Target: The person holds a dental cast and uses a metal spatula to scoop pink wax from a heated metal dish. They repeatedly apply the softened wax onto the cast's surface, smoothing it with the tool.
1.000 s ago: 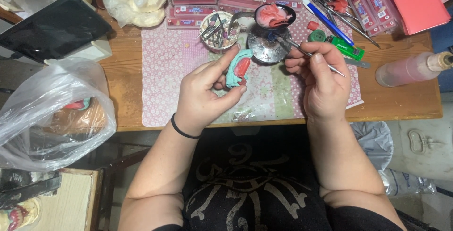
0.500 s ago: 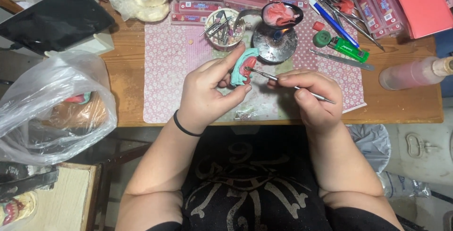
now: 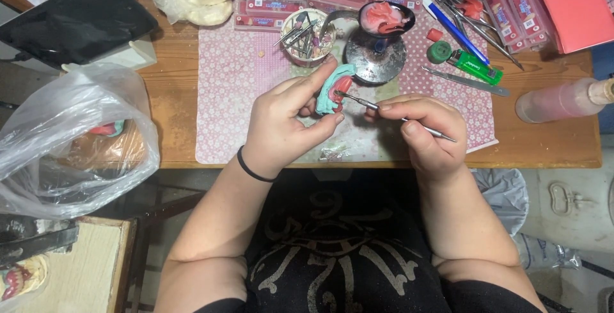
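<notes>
Pinching the teal dental cast (image 3: 332, 89) in your left hand (image 3: 281, 124) above the mat's (image 3: 224, 95) middle, right hand (image 3: 425, 131) clenched on the metal carver (image 3: 396, 116), you risk a slipped tip gouging its pink wax.

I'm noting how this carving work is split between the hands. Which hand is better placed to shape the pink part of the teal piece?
Probably the right hand: it grips the thin metal tool, whose tip touches the pink part. The left hand is pinching the teal piece, steadying it.
</notes>
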